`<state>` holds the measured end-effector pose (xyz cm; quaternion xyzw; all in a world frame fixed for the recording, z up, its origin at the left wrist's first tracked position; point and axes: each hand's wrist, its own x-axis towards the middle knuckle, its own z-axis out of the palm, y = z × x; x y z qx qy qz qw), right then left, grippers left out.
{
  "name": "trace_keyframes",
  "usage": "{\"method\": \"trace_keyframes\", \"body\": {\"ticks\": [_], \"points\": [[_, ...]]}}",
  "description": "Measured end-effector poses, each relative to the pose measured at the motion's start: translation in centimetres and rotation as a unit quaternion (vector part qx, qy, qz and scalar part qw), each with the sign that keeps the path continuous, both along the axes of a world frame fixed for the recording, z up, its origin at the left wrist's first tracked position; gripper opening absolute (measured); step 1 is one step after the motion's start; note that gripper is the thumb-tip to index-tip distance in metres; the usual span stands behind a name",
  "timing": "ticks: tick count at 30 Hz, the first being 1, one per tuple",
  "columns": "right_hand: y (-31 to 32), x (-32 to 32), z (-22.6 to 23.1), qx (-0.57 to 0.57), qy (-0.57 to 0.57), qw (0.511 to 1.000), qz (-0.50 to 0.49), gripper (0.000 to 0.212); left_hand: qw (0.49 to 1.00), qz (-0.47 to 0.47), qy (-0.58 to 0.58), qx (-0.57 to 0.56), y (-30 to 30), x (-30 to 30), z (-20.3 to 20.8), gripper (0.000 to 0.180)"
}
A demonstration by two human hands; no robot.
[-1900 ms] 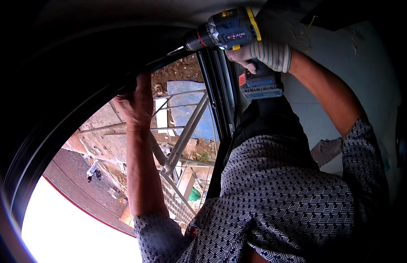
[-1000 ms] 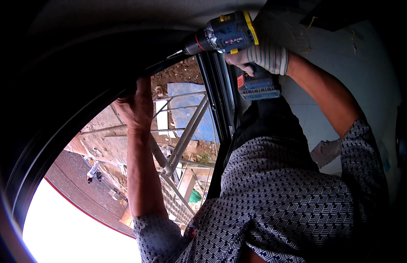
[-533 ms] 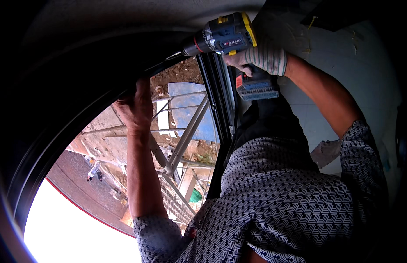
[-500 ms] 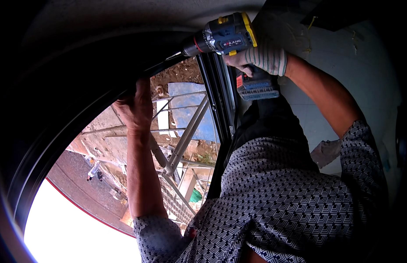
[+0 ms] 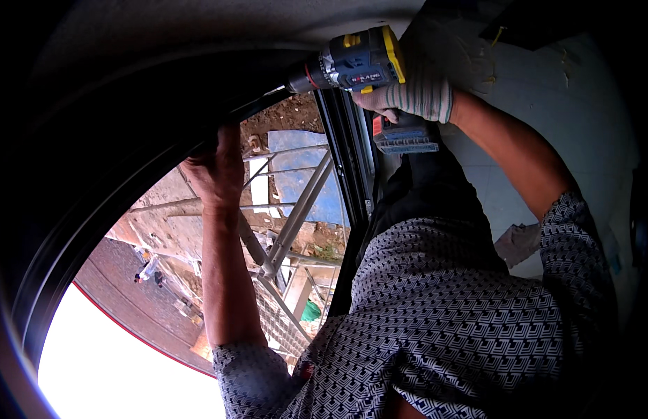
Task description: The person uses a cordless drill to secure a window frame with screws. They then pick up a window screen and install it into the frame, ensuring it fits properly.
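My right hand point(image 5: 414, 98), in a striped knit glove, is wrapped round the handle of a cordless drill point(image 5: 359, 59). The drill is blue-grey and black with yellow parts, and its battery sits below the hand. Its chuck points left, and a short bright bit point(image 5: 275, 91) meets the dark window frame point(image 5: 250, 108). My bare left hand point(image 5: 216, 171) reaches through the opening and grips the frame's edge from below, left of the bit. Deep shadow hides most of its fingertips.
A black upright frame member point(image 5: 341, 153) stands beside the opening. Outside, far below, are metal scaffold bars point(image 5: 299, 209), a blue sheet point(image 5: 306, 178), bare soil and a person point(image 5: 149, 269). Indoors, a pale tiled floor point(image 5: 533, 153) and a crumpled grey cloth point(image 5: 517, 244) lie to the right.
The drill and my right hand have shifted slightly left and down toward the frame, and less of the bit shows. My left hand stays in place.
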<state>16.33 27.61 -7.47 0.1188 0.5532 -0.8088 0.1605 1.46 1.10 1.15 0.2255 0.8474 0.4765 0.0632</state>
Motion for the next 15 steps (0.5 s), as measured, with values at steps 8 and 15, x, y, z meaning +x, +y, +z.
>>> {"method": "trace_keyframes", "body": {"ticks": [8, 15], "points": [[0.0, -1.4, -0.4, 0.010, -0.026, 0.999, 0.022, 0.034, 0.998, 0.000, -0.003, -0.055, -0.4, -0.9, 0.0, 0.020], [-0.3, 0.0, -1.6, -0.032, -0.033, 0.999, 0.025, 0.034, 0.998, -0.010, 0.006, -0.055, 0.0, 0.4, 0.4, 0.023]]}}
